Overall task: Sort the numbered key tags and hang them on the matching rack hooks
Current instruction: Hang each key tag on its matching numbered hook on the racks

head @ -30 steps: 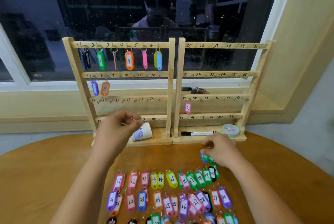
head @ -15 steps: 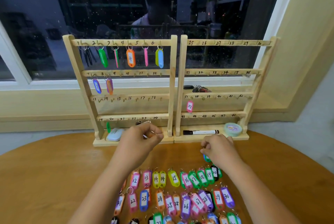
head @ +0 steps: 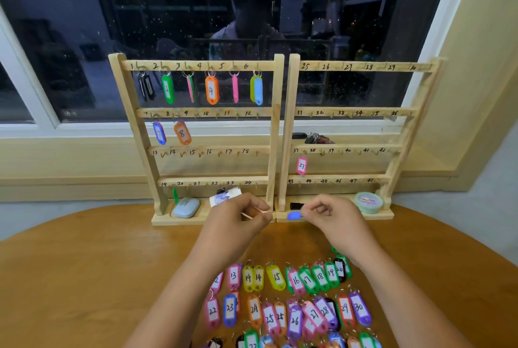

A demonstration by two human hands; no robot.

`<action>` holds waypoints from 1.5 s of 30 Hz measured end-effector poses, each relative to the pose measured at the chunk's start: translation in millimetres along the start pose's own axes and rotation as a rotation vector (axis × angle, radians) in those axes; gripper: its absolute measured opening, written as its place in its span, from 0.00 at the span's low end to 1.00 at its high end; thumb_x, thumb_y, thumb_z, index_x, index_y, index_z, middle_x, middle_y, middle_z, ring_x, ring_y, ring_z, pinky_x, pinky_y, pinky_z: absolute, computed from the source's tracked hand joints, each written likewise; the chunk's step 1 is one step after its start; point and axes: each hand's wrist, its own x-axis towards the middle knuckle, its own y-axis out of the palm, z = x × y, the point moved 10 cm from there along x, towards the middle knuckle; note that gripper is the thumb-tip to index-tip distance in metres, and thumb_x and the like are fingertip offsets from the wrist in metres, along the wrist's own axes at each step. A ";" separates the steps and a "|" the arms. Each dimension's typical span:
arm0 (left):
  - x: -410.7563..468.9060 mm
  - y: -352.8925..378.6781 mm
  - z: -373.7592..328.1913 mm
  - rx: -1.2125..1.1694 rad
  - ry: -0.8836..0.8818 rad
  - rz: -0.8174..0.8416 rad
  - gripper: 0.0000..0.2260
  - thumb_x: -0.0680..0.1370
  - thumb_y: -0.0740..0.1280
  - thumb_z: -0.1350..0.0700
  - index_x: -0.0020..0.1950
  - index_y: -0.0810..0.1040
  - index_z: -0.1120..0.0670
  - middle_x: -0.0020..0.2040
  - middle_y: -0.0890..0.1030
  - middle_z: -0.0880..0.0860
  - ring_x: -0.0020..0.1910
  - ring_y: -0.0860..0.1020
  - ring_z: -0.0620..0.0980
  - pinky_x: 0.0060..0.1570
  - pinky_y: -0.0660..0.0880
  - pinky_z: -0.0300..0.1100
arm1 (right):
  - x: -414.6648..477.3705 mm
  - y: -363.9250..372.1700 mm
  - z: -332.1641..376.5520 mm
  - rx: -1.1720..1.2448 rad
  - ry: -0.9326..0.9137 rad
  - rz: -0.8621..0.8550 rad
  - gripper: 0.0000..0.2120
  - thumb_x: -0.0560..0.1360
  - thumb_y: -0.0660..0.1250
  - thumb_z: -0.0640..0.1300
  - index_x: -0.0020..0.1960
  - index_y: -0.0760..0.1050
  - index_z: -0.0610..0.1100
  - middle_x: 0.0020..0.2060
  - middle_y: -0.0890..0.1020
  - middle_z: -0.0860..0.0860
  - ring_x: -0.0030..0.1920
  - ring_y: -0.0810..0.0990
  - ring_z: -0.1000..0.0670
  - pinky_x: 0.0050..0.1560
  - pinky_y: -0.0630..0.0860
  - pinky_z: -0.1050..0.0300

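Both hands are raised in the middle of the frame, just in front of the bases of the two wooden racks. The left hand [head: 235,224] has its grip pressed together, thumb and forefinger pinching a thin pale tag [head: 256,211] seen edge-on. The right hand [head: 333,221] pinches a blue key tag [head: 293,215] at its fingertips, with the other fingers curled. Neither number is readable from here. The left rack [head: 276,123] carries tags on hooks 1 to 8, the last being the orange tag 8 [head: 182,133], with one green tag low at 19. The right rack [head: 291,123] holds only the pink tag 37 [head: 301,165]. The remaining tags lie in numbered rows on the desk [head: 84,263] at the lower middle of the frame, partly under the forearms. The step in hand looks like carrying these two tags to their hooks. To do it well, each tag's label should first be turned up and read, since the bare hooks sit close together and the inked numbers stand slightly to the left of the hooks they mark. It would probably be best to hang one tag at a time, holding it by the metal ring rather than the plastic body. The ring should go over the hook's tip and down until it seats. The approach should come from the front and below, so that hanging neighbours are not knocked loose.
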 end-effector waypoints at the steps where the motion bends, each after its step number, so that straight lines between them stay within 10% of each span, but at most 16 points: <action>1: -1.1 1.6 -2.4 -0.011 0.001 0.005 0.03 0.80 0.75 0.44 0.52 0.83 0.40 0.45 0.85 0.41 0.43 0.83 0.41 0.42 0.76 0.37 | -4.4 0.5 9.9 0.057 -0.005 0.012 0.05 0.78 0.76 0.44 0.45 0.86 0.53 0.41 0.86 0.57 0.43 0.83 0.57 0.46 0.79 0.63; 7: -7.9 14.2 -21.8 -0.065 0.090 0.086 0.15 0.74 0.81 0.44 0.58 0.84 0.40 0.52 0.86 0.38 0.52 0.83 0.36 0.51 0.79 0.35 | -24.3 15.0 47.8 0.386 0.006 0.079 0.01 0.79 0.76 0.41 0.49 0.86 0.46 0.40 0.88 0.46 0.40 0.86 0.51 0.42 0.79 0.59; 19: -4.9 0.6 -23.2 -0.338 0.083 0.067 0.07 0.79 0.77 0.58 0.55 0.88 0.49 0.44 0.90 0.50 0.47 0.88 0.46 0.52 0.81 0.37 | -32.0 17.6 66.8 0.617 -0.003 0.155 0.08 0.75 0.78 0.34 0.54 0.84 0.39 0.43 0.88 0.41 0.44 0.88 0.46 0.47 0.83 0.57; 28: 0.3 -29.8 -11.4 -0.555 0.003 -0.075 0.04 0.80 0.74 0.61 0.51 0.88 0.60 0.36 0.85 0.46 0.31 0.76 0.35 0.36 0.71 0.27 | -21.8 4.9 85.6 0.527 -0.085 0.022 0.06 0.76 0.78 0.36 0.51 0.85 0.44 0.43 0.88 0.46 0.45 0.88 0.50 0.45 0.81 0.61; 38: 3.0 -81.1 14.8 -0.586 -0.102 -0.166 0.06 0.82 0.72 0.52 0.52 0.89 0.50 0.48 0.88 0.51 0.43 0.78 0.45 0.46 0.69 0.46 | 33.0 41.0 167.4 0.357 -0.249 -0.004 0.06 0.77 0.78 0.39 0.50 0.85 0.48 0.42 0.88 0.52 0.45 0.88 0.52 0.55 0.86 0.48; 45: 3.3 -108.9 24.8 -0.627 -0.114 -0.276 0.04 0.80 0.74 0.55 0.52 0.89 0.53 0.49 0.89 0.52 0.40 0.79 0.39 0.42 0.69 0.41 | 62.9 60.4 225.9 0.324 -0.353 -0.055 0.05 0.78 0.77 0.40 0.49 0.82 0.48 0.39 0.87 0.51 0.34 0.86 0.51 0.45 0.86 0.47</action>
